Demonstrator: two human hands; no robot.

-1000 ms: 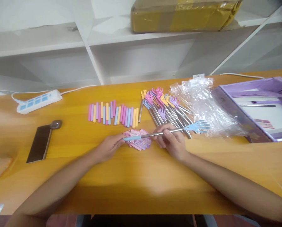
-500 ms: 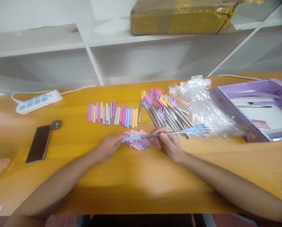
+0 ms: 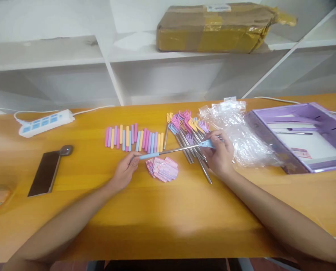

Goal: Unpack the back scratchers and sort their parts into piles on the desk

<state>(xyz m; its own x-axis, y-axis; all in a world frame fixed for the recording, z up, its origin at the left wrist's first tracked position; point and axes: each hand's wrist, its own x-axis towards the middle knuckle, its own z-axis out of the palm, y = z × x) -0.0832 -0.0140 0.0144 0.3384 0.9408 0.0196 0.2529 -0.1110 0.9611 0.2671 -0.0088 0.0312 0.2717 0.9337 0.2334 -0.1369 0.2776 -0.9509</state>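
Yellow table (image 3: 168, 226) before white shelves. Left hand (image 3: 124, 171) pinches the blue handle end of a scratcher (image 3: 173, 150); right hand (image 3: 220, 156) closes its grip on the claw end. Scratcher held level above pink cards (image 3: 162, 168), mid-table, toward the far edge.

Small packing workroom: taped parcel (image 3: 213, 26) on white shelving (image 3: 111, 75), goods sorted on bench (image 3: 168, 218).

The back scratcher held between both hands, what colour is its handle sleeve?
Light blue, seen in the head view: the back scratcher has a light blue sleeve at the left hand.
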